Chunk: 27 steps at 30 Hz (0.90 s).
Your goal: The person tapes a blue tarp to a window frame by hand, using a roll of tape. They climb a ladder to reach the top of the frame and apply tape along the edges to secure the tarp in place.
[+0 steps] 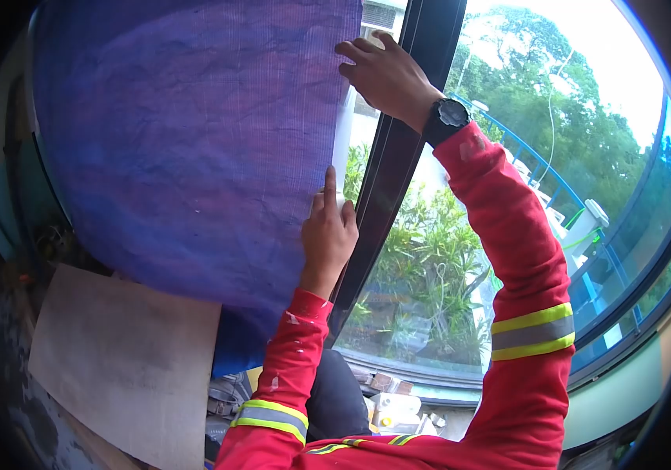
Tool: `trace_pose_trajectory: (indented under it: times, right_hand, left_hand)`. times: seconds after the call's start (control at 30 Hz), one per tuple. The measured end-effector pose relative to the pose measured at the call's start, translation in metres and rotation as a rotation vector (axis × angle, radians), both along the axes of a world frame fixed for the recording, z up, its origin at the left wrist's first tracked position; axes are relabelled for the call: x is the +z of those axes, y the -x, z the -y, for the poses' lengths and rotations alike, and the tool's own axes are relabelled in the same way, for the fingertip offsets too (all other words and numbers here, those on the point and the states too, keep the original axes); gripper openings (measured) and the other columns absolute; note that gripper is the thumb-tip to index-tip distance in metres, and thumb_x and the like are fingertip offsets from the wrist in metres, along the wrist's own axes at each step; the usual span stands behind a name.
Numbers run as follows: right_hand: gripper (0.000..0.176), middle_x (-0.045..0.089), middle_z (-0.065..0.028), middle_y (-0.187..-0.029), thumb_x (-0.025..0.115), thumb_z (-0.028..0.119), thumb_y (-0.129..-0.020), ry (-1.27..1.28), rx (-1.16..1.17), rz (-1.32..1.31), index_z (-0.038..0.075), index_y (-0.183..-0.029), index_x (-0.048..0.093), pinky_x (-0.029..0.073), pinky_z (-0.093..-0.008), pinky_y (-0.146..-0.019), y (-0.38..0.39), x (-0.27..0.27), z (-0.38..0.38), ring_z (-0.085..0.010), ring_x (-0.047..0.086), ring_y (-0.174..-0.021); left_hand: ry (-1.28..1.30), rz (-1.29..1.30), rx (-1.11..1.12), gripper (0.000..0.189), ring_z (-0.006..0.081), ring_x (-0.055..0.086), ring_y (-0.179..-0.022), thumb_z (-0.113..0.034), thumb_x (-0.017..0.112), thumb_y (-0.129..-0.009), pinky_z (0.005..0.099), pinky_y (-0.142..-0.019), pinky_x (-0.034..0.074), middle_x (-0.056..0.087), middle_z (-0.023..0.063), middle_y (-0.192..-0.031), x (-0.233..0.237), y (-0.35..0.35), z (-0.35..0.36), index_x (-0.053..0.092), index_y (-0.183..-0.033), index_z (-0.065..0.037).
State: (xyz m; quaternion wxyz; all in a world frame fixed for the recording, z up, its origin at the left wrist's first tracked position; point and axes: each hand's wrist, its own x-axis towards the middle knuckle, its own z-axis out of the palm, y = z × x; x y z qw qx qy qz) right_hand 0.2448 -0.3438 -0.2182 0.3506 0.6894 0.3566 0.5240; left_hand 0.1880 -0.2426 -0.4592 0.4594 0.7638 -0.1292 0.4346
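Note:
A blue-purple plastic tarp [202, 133] hangs across the left part of the window, its surface creased. My left hand [330, 239] lies against the tarp's lower right edge, index finger stretched upward and the other fingers apart. Higher up, my right hand [390, 77] touches the same edge with bent, spread fingertips; a black watch [451, 114] is on that wrist. Between the tarp's edge and the dark window frame [386, 168] runs a pale strip [344, 137]. Neither hand is closed round anything that I can make out.
A large plain board [128, 368] leans at the lower left. A bag [227, 394] and white containers [397, 407] sit low by the window. The glass pane [429, 274] stands close on my right, with plants [422, 243] and a blue railing [535, 157] outside.

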Motion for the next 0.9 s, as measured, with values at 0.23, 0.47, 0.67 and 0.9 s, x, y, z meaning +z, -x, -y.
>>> trace_pose_trajectory:
  times: [0.23,0.47,0.67,0.9]
  right_hand:
    - [0.026,0.057,-0.0017,-0.129,0.066,0.015,-0.085,-0.009,-0.057,-0.071,0.013,-0.111,0.068,0.034,-0.0434,-0.112,0.004,0.0,-0.002,-0.016,0.051,-0.124]
    - [0.029,0.059,-0.0019,-0.127,0.066,0.013,-0.083,0.008,-0.052,-0.08,0.013,-0.112,0.067,0.034,-0.0432,-0.113,0.009,-0.003,0.003,-0.017,0.053,-0.122]
    - [0.022,0.061,-0.0006,-0.121,0.063,0.015,-0.086,-0.009,0.007,0.011,0.012,-0.107,0.07,0.039,-0.0419,-0.109,0.004,-0.006,-0.006,-0.0156,0.056,-0.117]
    - [0.029,0.058,-0.0036,-0.127,0.066,0.011,-0.081,-0.017,-0.027,-0.021,0.012,-0.11,0.068,0.035,-0.0416,-0.113,0.001,-0.005,-0.005,-0.018,0.051,-0.123]
  left_hand:
    - [-0.168,-0.09,0.045,0.067,0.0419,0.065,-0.084,-0.017,0.057,-0.09,0.0498,-0.071,0.053,0.063,0.0243,-0.098,0.004,-0.013,-0.008,0.031,-0.151,-0.009]
    - [-0.106,-0.104,0.089,0.068,0.0437,0.064,-0.09,-0.023,0.056,-0.095,0.0491,-0.073,0.054,0.06,0.0286,-0.103,-0.003,-0.021,-0.004,0.024,-0.153,-0.01]
    - [-0.153,0.041,0.096,0.069,0.0433,0.064,-0.083,-0.024,0.056,-0.097,0.0484,-0.068,0.054,0.059,0.03,-0.103,-0.01,-0.024,-0.006,0.019,-0.155,-0.012]
    - [-0.188,0.128,0.071,0.066,0.0389,0.065,-0.073,-0.025,0.058,-0.095,0.0473,-0.06,0.053,0.061,0.0257,-0.094,-0.007,-0.034,-0.008,0.028,-0.153,-0.012]
